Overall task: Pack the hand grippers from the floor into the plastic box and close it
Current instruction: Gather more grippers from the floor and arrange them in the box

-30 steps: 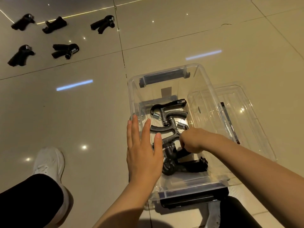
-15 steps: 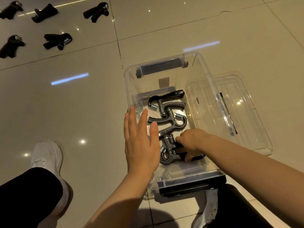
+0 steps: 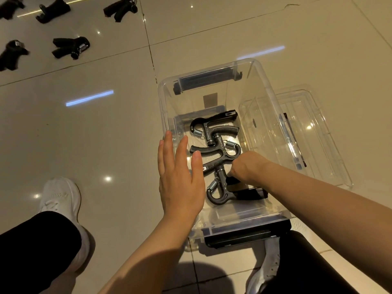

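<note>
Plastic box (image 3: 267, 85): clear, colourless walls; black latch handle at each short end.
Lid (image 3: 331, 128): clear, colourless plastic.
Hand grippers in box (image 3: 214, 132): dark grey to black frames; bright silver coil springs.
Hand grippers on floor (image 3: 70, 47): black; one shows a silver spring.
Floor (image 3: 84, 134): glossy beige tiles, thin dark grout lines, white point reflections and pale blue-white streak reflections.
Shoes (image 3: 60, 194): white.
Trouser legs (image 3: 36, 247): black.
Label on far box wall (image 3: 210, 100): plain grey-brown rectangle.
</note>
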The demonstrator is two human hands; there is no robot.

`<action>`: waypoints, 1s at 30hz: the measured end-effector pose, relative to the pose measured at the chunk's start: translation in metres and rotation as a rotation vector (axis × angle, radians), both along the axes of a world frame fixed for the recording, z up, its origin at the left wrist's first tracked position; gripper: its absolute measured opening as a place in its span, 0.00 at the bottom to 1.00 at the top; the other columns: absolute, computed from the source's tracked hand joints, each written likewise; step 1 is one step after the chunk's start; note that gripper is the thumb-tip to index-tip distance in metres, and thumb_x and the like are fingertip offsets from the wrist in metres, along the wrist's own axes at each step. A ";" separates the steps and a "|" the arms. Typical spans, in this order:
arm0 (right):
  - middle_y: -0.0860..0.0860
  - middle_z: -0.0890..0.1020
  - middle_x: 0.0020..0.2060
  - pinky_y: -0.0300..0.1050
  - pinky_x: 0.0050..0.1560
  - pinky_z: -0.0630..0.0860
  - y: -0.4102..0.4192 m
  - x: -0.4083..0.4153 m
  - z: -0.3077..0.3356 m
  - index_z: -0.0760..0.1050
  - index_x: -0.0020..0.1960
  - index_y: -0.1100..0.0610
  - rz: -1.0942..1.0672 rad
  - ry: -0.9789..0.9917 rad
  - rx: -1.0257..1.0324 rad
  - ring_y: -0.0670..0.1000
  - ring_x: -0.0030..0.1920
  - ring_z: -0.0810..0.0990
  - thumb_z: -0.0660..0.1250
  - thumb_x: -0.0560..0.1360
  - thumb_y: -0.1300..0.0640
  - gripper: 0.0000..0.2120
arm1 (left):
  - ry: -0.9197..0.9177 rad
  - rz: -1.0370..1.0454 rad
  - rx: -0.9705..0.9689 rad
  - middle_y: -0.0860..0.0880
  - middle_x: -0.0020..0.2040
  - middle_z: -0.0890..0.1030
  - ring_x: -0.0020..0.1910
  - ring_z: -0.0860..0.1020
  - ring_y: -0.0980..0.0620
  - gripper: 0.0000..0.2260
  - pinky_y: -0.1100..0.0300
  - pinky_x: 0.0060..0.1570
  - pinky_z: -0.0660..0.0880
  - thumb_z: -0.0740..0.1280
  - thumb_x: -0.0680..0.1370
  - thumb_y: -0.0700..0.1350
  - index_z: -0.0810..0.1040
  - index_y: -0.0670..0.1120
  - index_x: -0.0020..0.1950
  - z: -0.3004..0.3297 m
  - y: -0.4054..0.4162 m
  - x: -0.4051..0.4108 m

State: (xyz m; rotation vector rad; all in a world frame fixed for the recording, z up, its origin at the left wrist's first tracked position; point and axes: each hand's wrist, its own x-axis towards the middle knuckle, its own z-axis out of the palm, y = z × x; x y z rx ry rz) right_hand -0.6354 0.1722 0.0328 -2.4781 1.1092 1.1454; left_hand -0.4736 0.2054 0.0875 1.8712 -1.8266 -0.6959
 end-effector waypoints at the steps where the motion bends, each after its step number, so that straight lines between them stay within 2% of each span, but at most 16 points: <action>1: 0.51 0.79 0.55 0.45 0.43 0.71 0.000 0.000 -0.001 0.71 0.67 0.51 -0.001 -0.011 -0.003 0.54 0.55 0.78 0.59 0.79 0.60 0.17 | 0.000 -0.001 -0.002 0.59 0.76 0.48 0.74 0.44 0.60 0.24 0.75 0.58 0.41 0.47 0.77 0.59 0.58 0.58 0.73 0.000 0.000 0.000; 8: 0.51 0.79 0.56 0.45 0.42 0.69 0.001 0.002 -0.004 0.72 0.66 0.51 0.001 0.006 -0.021 0.55 0.55 0.78 0.58 0.80 0.60 0.16 | -0.002 -0.005 -0.004 0.58 0.76 0.48 0.74 0.45 0.59 0.24 0.70 0.61 0.44 0.47 0.77 0.59 0.59 0.57 0.73 -0.001 0.000 0.001; 12: 0.52 0.78 0.58 0.44 0.43 0.69 0.001 0.002 -0.006 0.70 0.68 0.52 -0.050 0.002 0.006 0.55 0.57 0.77 0.57 0.80 0.59 0.18 | -0.002 -0.014 -0.016 0.58 0.76 0.48 0.74 0.45 0.59 0.24 0.73 0.59 0.43 0.46 0.77 0.59 0.59 0.57 0.73 -0.002 0.000 0.001; 16: 0.52 0.78 0.56 0.44 0.45 0.72 0.001 -0.004 -0.015 0.72 0.65 0.53 -0.196 -0.039 0.081 0.54 0.55 0.78 0.59 0.79 0.53 0.16 | -0.017 -0.031 -0.018 0.58 0.76 0.48 0.75 0.45 0.58 0.24 0.65 0.64 0.48 0.47 0.78 0.59 0.60 0.57 0.73 -0.005 0.000 0.001; 19: 0.54 0.77 0.58 0.46 0.51 0.75 0.004 -0.005 -0.010 0.72 0.66 0.55 -0.267 -0.051 0.130 0.55 0.56 0.77 0.59 0.78 0.55 0.17 | -0.022 -0.028 -0.029 0.57 0.77 0.48 0.75 0.46 0.57 0.24 0.62 0.64 0.51 0.47 0.78 0.59 0.60 0.55 0.73 -0.005 0.001 0.001; 22: 0.56 0.75 0.61 0.50 0.60 0.73 0.013 -0.005 0.021 0.70 0.66 0.59 -0.323 -0.156 0.084 0.55 0.61 0.73 0.58 0.77 0.59 0.18 | 0.023 -0.019 -0.021 0.55 0.77 0.49 0.75 0.47 0.55 0.24 0.60 0.66 0.52 0.49 0.78 0.58 0.61 0.54 0.73 -0.004 0.001 0.002; 24: 0.56 0.75 0.61 0.50 0.62 0.72 0.020 -0.004 0.052 0.71 0.64 0.60 -0.292 -0.150 0.041 0.55 0.61 0.72 0.58 0.77 0.60 0.17 | 0.076 -0.042 0.012 0.55 0.77 0.48 0.75 0.45 0.55 0.24 0.57 0.70 0.50 0.50 0.78 0.58 0.59 0.54 0.74 -0.001 0.000 0.006; 27: 0.55 0.74 0.62 0.50 0.62 0.72 0.028 0.003 0.107 0.71 0.64 0.60 -0.236 -0.075 0.010 0.54 0.62 0.71 0.57 0.77 0.60 0.16 | 0.042 -0.247 0.093 0.55 0.77 0.45 0.75 0.43 0.55 0.25 0.51 0.73 0.48 0.51 0.80 0.57 0.51 0.55 0.76 0.012 -0.002 0.031; 30: 0.54 0.73 0.62 0.46 0.59 0.71 0.034 0.022 0.164 0.69 0.66 0.58 -0.283 -0.079 -0.033 0.54 0.61 0.72 0.58 0.78 0.59 0.16 | -0.016 -0.419 0.095 0.53 0.77 0.51 0.74 0.53 0.53 0.25 0.56 0.69 0.54 0.52 0.80 0.57 0.50 0.55 0.76 0.053 0.000 0.083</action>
